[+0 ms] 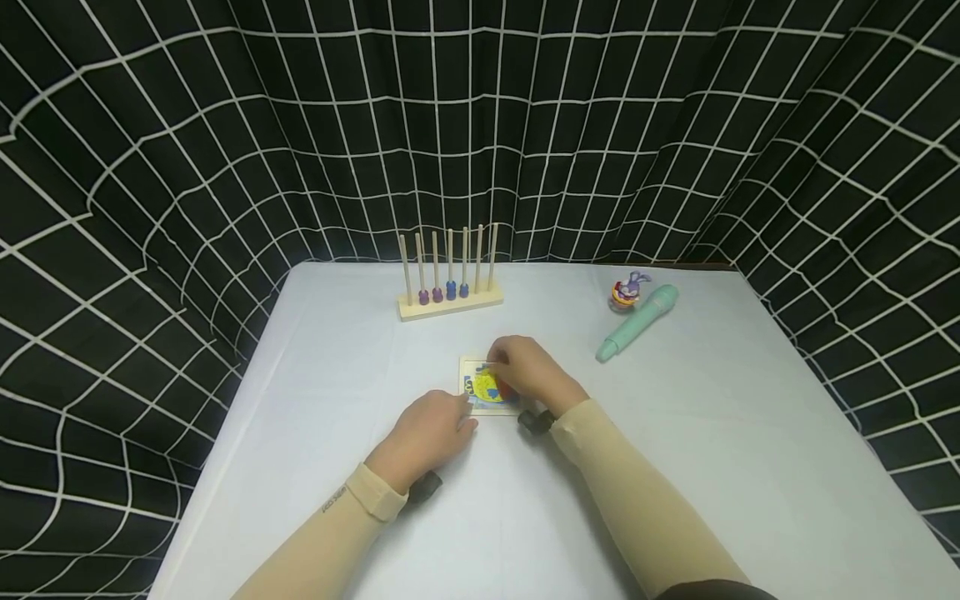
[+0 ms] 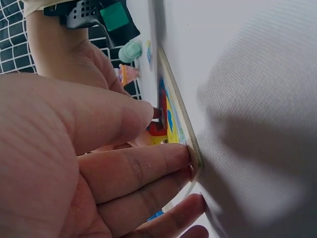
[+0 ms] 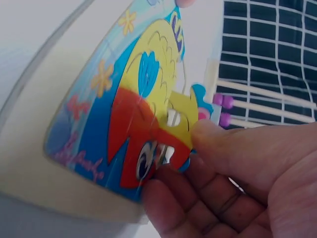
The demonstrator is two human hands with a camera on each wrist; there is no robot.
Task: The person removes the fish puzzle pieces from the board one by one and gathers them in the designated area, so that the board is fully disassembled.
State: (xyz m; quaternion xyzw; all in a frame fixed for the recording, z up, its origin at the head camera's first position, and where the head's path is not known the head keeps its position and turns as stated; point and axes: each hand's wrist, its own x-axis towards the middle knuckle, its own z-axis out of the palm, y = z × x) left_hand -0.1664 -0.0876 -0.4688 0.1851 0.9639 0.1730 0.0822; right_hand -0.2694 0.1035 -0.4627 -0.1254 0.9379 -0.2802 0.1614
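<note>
A small wooden jigsaw puzzle (image 1: 462,377) with a yellow, red and blue fish picture lies on the white table. My right hand (image 1: 528,367) is over its right side. In the right wrist view, that hand pinches a yellow, red and blue puzzle piece (image 3: 184,105) between thumb and fingers, tilted up from the picture. My left hand (image 1: 429,425) is at the near left corner of the board. Seen from the left wrist, its extended fingers (image 2: 143,163) touch the board's edge, and the thumb lies apart above the picture.
Behind the puzzle stands a wooden counting rack (image 1: 450,308) with several upright pegs and purple and blue beads. At the back right are a mint-green toy microphone (image 1: 637,323) and a small purple rabbit toy (image 1: 628,290). A black curtain (image 1: 480,125) with a white grid surrounds the table.
</note>
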